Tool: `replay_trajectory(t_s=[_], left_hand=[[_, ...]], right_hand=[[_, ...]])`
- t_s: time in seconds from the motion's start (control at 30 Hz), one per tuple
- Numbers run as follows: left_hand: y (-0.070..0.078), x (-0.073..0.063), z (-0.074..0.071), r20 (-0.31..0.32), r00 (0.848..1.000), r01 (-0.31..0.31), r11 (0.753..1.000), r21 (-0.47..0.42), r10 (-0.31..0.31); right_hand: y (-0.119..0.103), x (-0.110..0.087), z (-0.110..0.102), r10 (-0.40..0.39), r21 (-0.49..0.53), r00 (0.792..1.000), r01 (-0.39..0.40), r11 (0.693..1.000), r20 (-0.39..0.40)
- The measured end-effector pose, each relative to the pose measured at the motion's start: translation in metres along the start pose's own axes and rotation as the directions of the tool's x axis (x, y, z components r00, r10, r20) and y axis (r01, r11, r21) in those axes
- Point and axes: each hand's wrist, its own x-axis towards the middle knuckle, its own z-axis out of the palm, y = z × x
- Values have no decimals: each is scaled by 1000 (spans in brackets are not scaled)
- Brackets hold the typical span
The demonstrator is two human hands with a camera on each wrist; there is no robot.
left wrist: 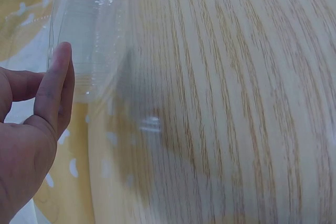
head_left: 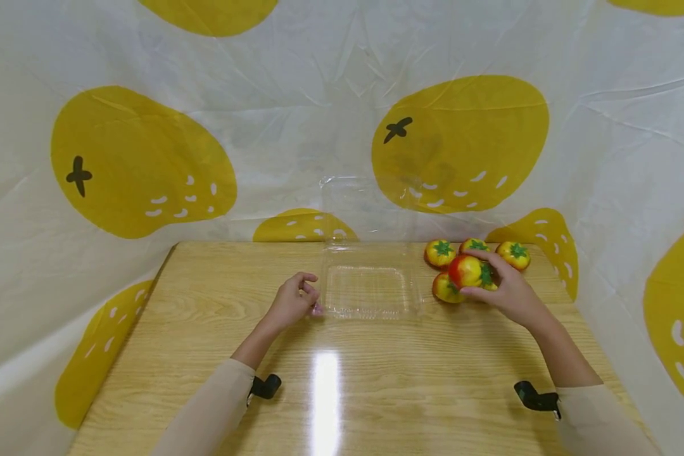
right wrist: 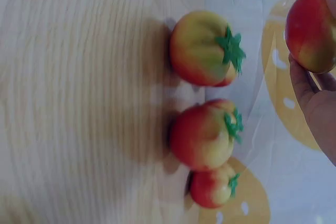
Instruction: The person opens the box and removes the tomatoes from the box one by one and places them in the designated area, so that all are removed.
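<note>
My right hand grips a red-and-yellow tomato with a green leafy top, thumb on the near side and fingers on the far side. In the right wrist view, this tomato is above the tabletop. Several similar tomatoes sit below and behind it, partly hidden by the hand. A clear plastic clamshell box lies with its lid raised at the back. By the box's left edge is my left hand, its fingers loosely bent; in the left wrist view one fingertip overlaps the box wall, contact unclear.
A wood-grain table carries everything. White cloth with large yellow fruit prints hangs behind the table and along its sides. Bright glare lies on the tabletop in front of the box.
</note>
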Motion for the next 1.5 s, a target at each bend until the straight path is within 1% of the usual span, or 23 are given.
replay_trajectory(t_s=[0.13,0.4,0.53,0.6,0.77,0.87,0.93,1.0,1.13,1.23,1.5], left_hand=[[2,-2,0,2,1000,16,1000,-7,-16],[0,-1,0,-11,1000,-5,999,48,5],[-3,1,1,-14,1000,-13,999,50,13],[-3,2,1,-14,1000,-10,999,44,11],[-2,2,1,-17,1000,-16,998,61,17],[-2,2,1,-16,1000,-18,998,54,19],[-3,2,1,-13,1000,-12,999,36,13],[-3,2,1,-9,1000,-7,1000,22,7],[-3,2,1,-7,1000,-1,1000,11,1],[-3,2,1,-7,1000,-1,1000,12,1],[-3,2,1,-8,1000,-1,1000,22,1]], right_hand=[[11,-6,-4,-15,31,1000,15,999,-27],[33,-18,-16,-24,12,992,25,1000,-122],[39,-23,-25,-19,-29,986,14,999,-166],[43,-25,-30,-13,-52,984,4,999,-178],[55,-27,-42,3,-94,982,-21,995,-191],[63,-28,-48,35,-134,978,-63,989,-206],[69,-29,-50,72,-144,974,-104,984,-214],[74,-30,-52,127,-145,968,-161,976,-218],[85,-32,-53,204,-118,955,-233,965,-217],[91,-32,-54,234,-120,947,-264,957,-219],[108,-31,-58,249,-145,943,-284,948,-221]])
